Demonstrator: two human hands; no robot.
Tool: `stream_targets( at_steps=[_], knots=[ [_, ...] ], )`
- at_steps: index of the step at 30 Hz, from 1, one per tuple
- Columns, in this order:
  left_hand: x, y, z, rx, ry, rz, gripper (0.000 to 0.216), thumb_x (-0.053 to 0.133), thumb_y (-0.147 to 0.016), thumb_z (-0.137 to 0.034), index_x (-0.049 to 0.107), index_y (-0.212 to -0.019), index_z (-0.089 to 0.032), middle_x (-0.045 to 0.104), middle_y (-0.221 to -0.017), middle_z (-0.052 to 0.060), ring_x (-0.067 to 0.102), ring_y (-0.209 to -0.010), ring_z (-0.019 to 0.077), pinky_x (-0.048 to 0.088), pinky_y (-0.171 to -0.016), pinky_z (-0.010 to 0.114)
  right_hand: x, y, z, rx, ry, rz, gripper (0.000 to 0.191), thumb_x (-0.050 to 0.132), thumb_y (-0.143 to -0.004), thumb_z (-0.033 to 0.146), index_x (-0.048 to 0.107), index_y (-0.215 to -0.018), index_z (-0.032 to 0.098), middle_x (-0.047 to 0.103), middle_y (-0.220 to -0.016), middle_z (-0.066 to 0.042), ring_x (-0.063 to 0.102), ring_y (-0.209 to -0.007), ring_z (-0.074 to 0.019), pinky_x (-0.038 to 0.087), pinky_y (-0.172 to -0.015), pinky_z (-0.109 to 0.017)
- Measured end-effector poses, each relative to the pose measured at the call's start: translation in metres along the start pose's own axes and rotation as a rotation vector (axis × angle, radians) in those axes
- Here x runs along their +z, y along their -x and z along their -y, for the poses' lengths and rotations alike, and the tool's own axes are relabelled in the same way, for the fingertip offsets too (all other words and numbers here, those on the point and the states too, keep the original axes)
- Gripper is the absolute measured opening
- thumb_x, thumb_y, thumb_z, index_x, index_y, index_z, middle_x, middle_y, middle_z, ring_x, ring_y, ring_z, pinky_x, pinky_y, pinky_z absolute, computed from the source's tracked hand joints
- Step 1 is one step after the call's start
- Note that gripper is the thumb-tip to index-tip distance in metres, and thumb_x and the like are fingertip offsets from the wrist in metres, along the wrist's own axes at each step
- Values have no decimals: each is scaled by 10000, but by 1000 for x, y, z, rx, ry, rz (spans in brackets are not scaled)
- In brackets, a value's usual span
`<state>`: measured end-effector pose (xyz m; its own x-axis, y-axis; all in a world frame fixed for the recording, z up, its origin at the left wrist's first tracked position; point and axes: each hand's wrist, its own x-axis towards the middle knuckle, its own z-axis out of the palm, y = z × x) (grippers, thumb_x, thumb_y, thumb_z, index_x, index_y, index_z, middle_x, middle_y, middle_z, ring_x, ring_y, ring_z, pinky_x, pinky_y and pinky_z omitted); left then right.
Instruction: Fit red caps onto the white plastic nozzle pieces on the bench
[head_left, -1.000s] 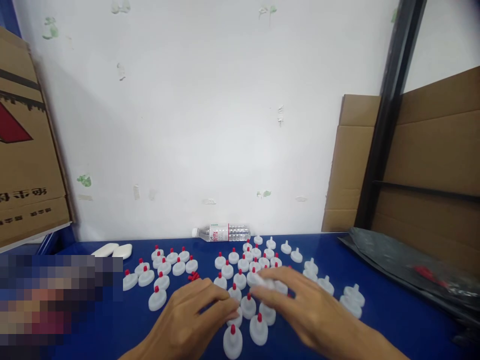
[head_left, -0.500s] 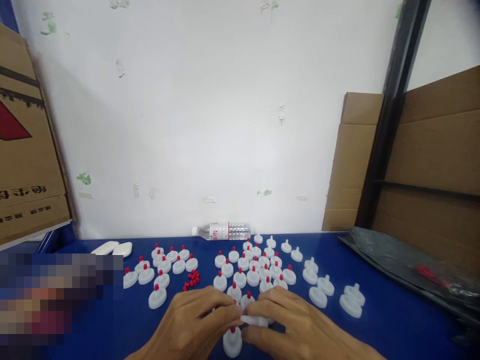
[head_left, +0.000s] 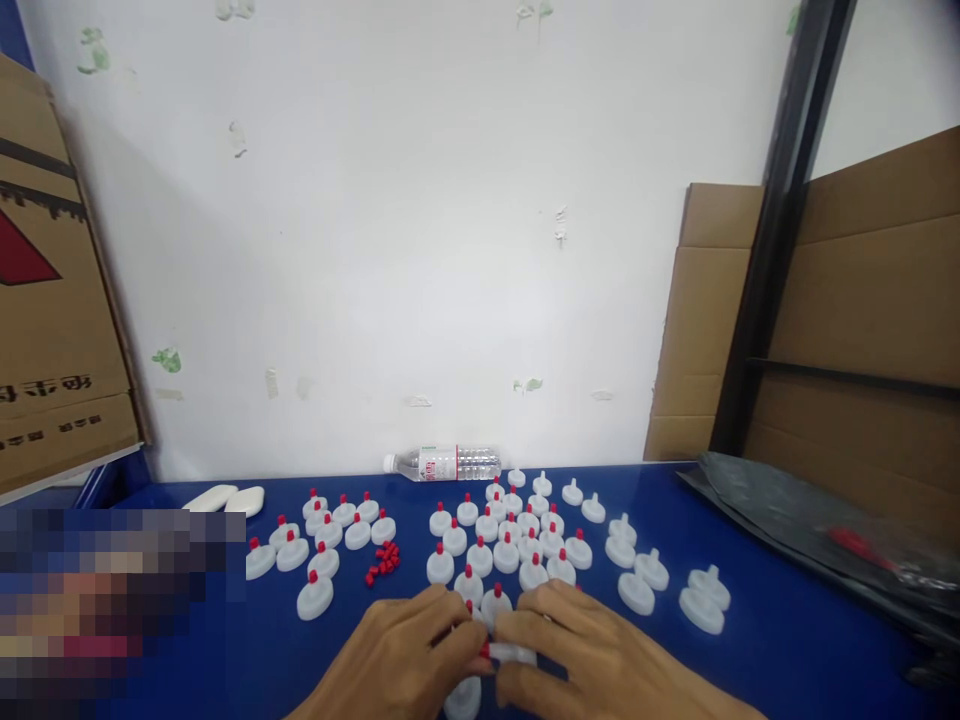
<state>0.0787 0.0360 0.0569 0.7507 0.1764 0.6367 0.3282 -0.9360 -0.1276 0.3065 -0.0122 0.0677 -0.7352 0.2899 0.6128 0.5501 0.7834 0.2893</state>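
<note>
At the near middle of the table, my left hand (head_left: 405, 640) pinches a small red cap (head_left: 484, 651) at the tip of a white spout lid. My right hand (head_left: 574, 645) is closed round that white spout lid (head_left: 514, 654), which lies on its side, its spout towards my left fingers. Most of its disc is hidden by the right fingers. Another white lid (head_left: 463, 698) stands just below the left fingertips, its top covered by them. Several red-capped lids (head_left: 506, 552) stand upright just beyond both hands.
Loose red caps (head_left: 385, 560) lie left of centre, near more red-capped lids (head_left: 315, 596). Uncapped lids (head_left: 636, 594) are on the right. A water bottle (head_left: 457, 462) lies by the wall. Dark plastic bags (head_left: 780, 530) cover the right side; a cardboard box (head_left: 60, 300) stands left.
A red cap now shows at the tip of the held lid's spout, where only white plastic was visible before. My hands have shifted slightly, the left one a little to the right.
</note>
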Motion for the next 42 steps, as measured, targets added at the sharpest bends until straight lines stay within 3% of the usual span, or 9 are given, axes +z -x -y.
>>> stream_targets(
  at_steps=[5, 11, 17, 22, 27, 30, 34, 39, 42],
  knots=[
    [4, 0, 0, 27, -24, -62, 359, 256, -1077, -184, 461, -784, -221, 562, -679, -10, 480, -559, 136, 261, -452, 292, -10, -5, 6, 40, -33, -31, 157, 544, -1028, 199, 662, -927, 222, 727, -1007, 8, 609, -840, -133, 515, -765, -258],
    [13, 3, 0, -23, -18, -91, 380, 237, -1096, -233, 432, -770, -224, 533, -661, -16, 443, -542, 125, 207, -432, 296, -9, -4, 7, 57, -87, -13, 107, 577, -1012, 204, 678, -1042, 224, 726, -1042, -15, 628, -916, -147, 538, -857, -250],
    [-22, -6, 17, 30, -68, 16, 285, 324, -1053, -145, 558, -898, -193, 594, -766, 19, 465, -667, 177, 325, -587, 318, -5, -3, -7, 84, -143, -50, 213, 516, -1014, 120, 656, -1157, 194, 719, -1082, -61, 653, -954, -162, 559, -848, -280],
    [-35, 3, 57, -188, -247, 121, 269, 396, -1041, -145, 627, -909, -187, 628, -837, 43, 496, -818, 226, 349, -735, 366, -14, 17, -43, 477, -76, 21, 330, 441, -1058, 305, 575, -1359, 281, 635, -1331, -89, 629, -1200, -241, 537, -999, -423],
    [-25, 16, 80, -324, -315, 369, 269, 460, -986, -98, 689, -888, -199, 674, -897, 61, 544, -935, 265, 368, -843, 430, -14, 34, -77, 843, -81, 91, 431, 298, -1083, 435, 628, -1300, 265, 628, -1358, -82, 627, -1215, -261, 508, -1034, -449],
    [-22, 18, 81, -361, -354, 479, 229, 511, -966, -117, 708, -899, -213, 699, -946, 72, 575, -974, 282, 389, -857, 448, -9, 39, -83, 842, -75, 167, 466, 271, -1085, 436, 671, -1218, 238, 677, -1284, -93, 607, -1241, -290, 478, -1050, -480],
    [-27, 17, 76, -378, -520, 598, 268, 503, -910, -45, 728, -939, -186, 720, -965, 114, 614, -977, 325, 430, -829, 471, 0, 45, -81, 769, -77, 262, 498, 226, -1094, 407, 688, -1036, 229, 724, -1059, -89, 663, -1064, -277, 489, -978, -473],
    [-33, 20, 72, -462, -584, 549, 229, 558, -945, -256, 764, -907, -163, 727, -973, 155, 619, -1025, 384, 437, -907, 560, 3, 45, -78, 752, -92, 302, 485, 223, -1098, 418, 675, -1030, 254, 726, -999, -46, 665, -1013, -254, 430, -1024, -481],
    [-31, 24, 72, -494, -569, 555, 261, 603, -922, -333, 782, -930, -143, 733, -1031, 186, 609, -1105, 412, 423, -966, 576, -1, 42, -80, 785, -66, 289, 485, 227, -1096, 409, 673, -985, 254, 732, -965, -40, 669, -969, -247, 447, -956, -434]
  ],
)
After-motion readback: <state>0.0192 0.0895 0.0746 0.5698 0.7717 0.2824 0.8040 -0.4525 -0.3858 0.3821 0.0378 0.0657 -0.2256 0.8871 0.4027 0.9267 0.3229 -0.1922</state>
